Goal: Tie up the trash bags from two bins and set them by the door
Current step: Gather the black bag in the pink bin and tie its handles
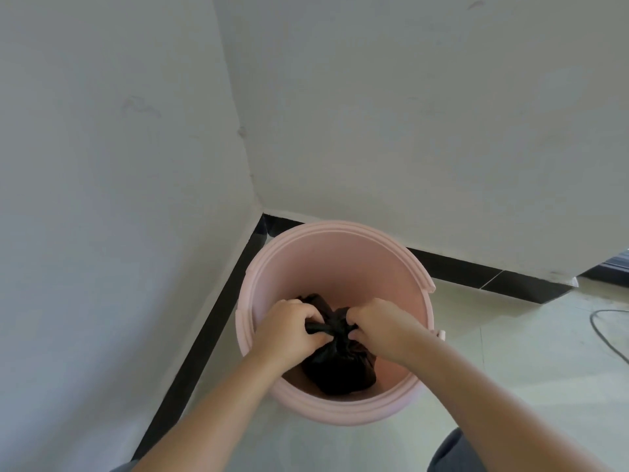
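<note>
A round pink bin [335, 248] stands on the floor in the corner of two white walls. Inside it lies a black trash bag [338, 367], bunched into a neck at the top. My left hand [287, 330] grips the gathered plastic on the left side of the neck. My right hand [379, 327] grips it on the right side. Both hands are inside the bin's rim, close together, with a twisted band of black plastic stretched between them. The bag's lower part rests on the bin's bottom.
Black skirting [476, 272] runs along both walls behind the bin. A dark cable [604, 330] lies on the pale tiled floor at the right. A dark opening [612, 264] shows at the far right. Grey trouser fabric [446, 454] is at the bottom edge.
</note>
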The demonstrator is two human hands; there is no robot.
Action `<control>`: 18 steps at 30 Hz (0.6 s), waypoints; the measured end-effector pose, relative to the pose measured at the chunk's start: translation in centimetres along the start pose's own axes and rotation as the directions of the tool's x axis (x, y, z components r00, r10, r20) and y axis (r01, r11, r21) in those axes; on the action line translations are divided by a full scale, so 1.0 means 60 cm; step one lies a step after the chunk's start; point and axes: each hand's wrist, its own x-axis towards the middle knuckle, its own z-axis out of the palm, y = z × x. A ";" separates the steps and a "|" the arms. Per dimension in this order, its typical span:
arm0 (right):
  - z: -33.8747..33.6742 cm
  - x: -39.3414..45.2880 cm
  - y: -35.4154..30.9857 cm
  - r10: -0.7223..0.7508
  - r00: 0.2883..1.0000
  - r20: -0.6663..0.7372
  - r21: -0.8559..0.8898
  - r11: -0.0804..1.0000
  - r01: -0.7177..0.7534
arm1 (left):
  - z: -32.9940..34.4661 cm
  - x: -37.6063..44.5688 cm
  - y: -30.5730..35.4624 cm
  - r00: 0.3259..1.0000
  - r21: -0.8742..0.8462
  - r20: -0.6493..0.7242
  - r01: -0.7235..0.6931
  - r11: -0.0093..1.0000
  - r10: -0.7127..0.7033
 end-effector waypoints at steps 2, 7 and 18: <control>-0.002 0.001 0.000 -0.037 0.999 0.003 -0.168 0.985 0.037 | -0.009 -0.001 -0.002 1.000 0.033 0.011 -0.021 0.999 0.020; -0.017 -0.011 0.024 -0.216 0.962 -0.165 -0.382 0.913 0.140 | -0.016 -0.001 -0.005 0.997 -0.090 -0.026 -0.072 0.993 0.070; -0.050 -0.026 0.082 0.004 0.972 -0.234 0.023 1.000 0.002 | -0.058 -0.017 -0.021 0.987 -0.077 -0.130 -0.105 0.991 0.095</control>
